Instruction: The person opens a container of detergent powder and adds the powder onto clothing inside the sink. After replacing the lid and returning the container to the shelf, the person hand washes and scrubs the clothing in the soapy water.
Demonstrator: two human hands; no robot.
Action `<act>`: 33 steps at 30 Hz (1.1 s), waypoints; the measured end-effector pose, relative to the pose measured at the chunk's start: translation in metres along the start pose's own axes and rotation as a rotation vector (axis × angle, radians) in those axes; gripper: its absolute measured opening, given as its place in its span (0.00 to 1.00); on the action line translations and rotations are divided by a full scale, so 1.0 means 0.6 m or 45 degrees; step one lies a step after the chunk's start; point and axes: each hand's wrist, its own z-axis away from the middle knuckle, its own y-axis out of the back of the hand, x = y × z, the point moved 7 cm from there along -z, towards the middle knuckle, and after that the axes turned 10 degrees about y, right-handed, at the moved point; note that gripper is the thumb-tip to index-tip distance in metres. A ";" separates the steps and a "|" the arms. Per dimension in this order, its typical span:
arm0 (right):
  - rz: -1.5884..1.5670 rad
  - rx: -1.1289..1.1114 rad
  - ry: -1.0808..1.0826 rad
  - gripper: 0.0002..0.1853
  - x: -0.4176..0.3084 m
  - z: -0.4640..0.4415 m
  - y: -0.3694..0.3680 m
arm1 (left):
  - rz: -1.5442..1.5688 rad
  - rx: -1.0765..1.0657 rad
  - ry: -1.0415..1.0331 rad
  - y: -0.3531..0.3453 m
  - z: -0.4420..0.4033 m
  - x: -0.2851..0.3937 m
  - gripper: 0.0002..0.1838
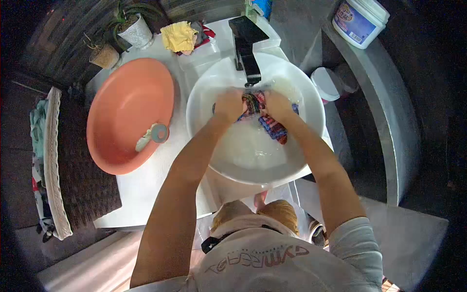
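Observation:
A white round basin [197,141] holds cloudy, soapy water. Both hands are in it, gripping a multicoloured knitted garment [273,130] patterned in blue, red and dark tones. My left hand [229,104] is closed on the garment's left part, somewhat blurred. On its right part my right hand [278,103] is closed too, fingers mostly hidden. A sock-like end hangs below the right hand into the water. Just above the hands is the spout of a black faucet [249,63].
Left of the basin stands an orange tub [109,131] with a grey round-ended tool [159,133] at its rim. Behind are potted plants [137,33] and a yellow cloth [178,36]. White tubs [357,24] stand at right; a lace-edged basket [56,160] is far left.

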 end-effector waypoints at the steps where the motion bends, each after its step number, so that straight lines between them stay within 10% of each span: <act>1: 0.016 0.059 0.040 0.29 -0.003 -0.001 0.004 | 0.054 0.085 -0.054 0.008 0.006 0.001 0.18; 16: -0.359 0.244 0.198 0.33 -0.044 0.161 0.155 | -0.333 0.433 -1.124 0.137 0.204 0.086 0.09; 22: -0.068 0.133 0.032 0.56 -0.076 0.154 0.054 | 0.078 0.008 -0.851 0.124 0.207 0.055 0.29; 27: 0.065 0.046 0.054 0.43 -0.098 0.126 0.040 | 0.071 -0.100 -0.391 0.034 0.166 0.042 0.33; 33: 0.126 0.166 0.167 0.28 -0.066 0.078 0.008 | 0.113 -0.107 -0.245 -0.006 0.095 0.046 0.12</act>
